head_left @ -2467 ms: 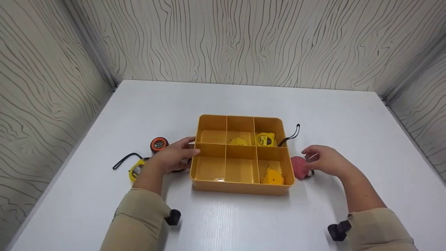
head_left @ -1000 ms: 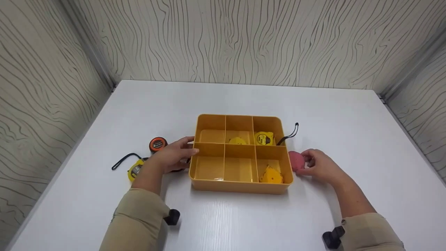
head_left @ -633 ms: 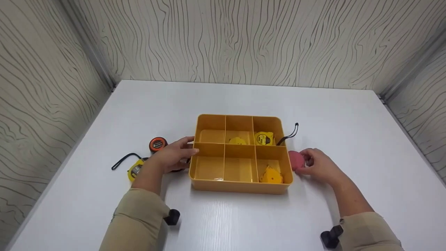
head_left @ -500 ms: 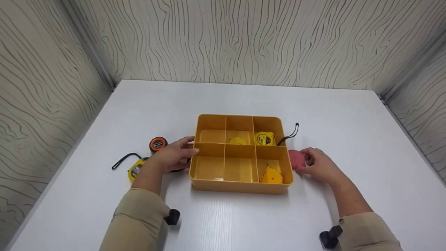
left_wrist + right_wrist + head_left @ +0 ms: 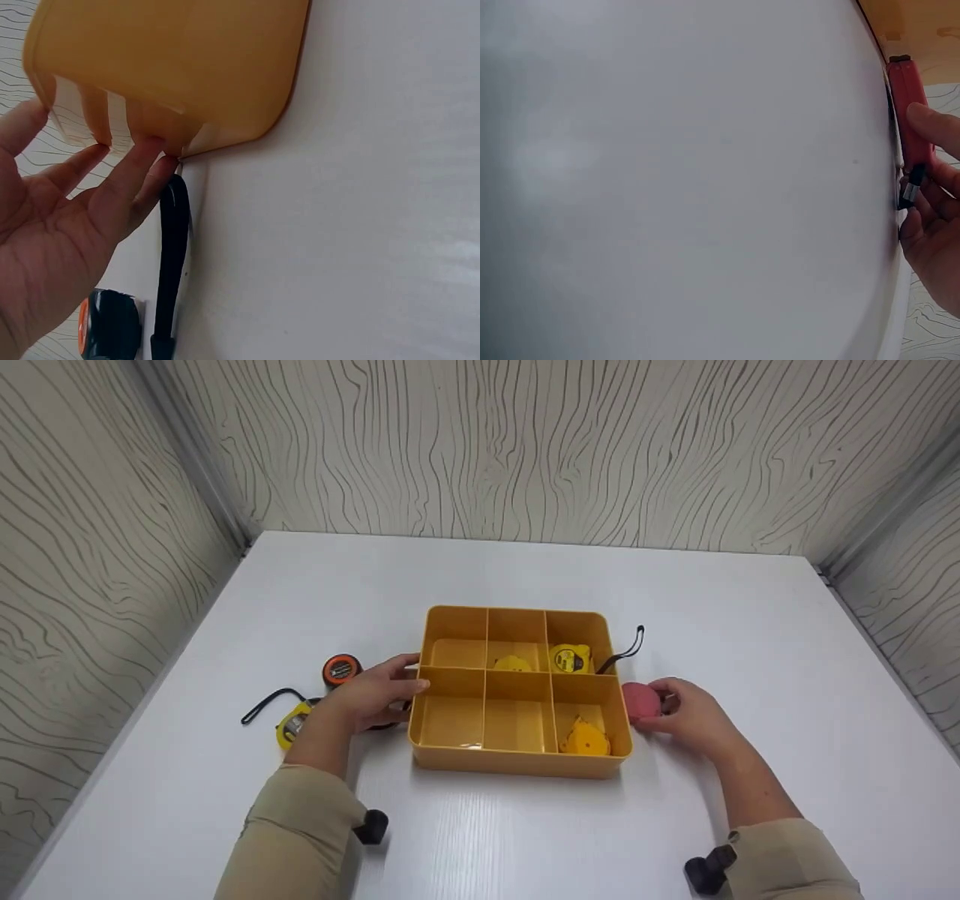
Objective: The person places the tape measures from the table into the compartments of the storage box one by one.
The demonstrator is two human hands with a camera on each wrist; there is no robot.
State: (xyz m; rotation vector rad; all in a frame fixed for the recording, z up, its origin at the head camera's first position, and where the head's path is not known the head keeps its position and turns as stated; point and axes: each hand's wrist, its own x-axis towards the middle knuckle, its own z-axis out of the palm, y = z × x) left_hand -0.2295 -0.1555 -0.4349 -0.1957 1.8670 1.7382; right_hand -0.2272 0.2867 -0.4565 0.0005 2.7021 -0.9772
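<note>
An orange-yellow box (image 5: 517, 765) with several compartments stands mid-table. My left hand (image 5: 367, 695) rests its fingertips against the box's left outer wall, the thumb at the rim; the left wrist view shows these fingers fairly straight. At the box's right wall my right hand (image 5: 694, 716) pinches a red tape measure (image 5: 642, 703), thumb on top and fingers partly hidden beneath; its black wrist strap (image 5: 912, 187) shows in the right wrist view. Inside the box lie a yellow tape measure (image 5: 571, 658) at back right, a yellow piece (image 5: 513, 663) at back middle and an orange-yellow tape measure (image 5: 586, 739) at front right.
Left of the box are an orange-and-black tape measure (image 5: 341, 669) and a yellow one (image 5: 291, 727) with a black strap, partly behind the left arm. Another black strap (image 5: 628, 649) hangs over the box's right rim. Patterned walls (image 5: 495, 450) enclose the white table.
My right hand has come in towards the box and taken hold of the red tape measure, which has turned and shifted slightly. The left hand stays at the box's left wall.
</note>
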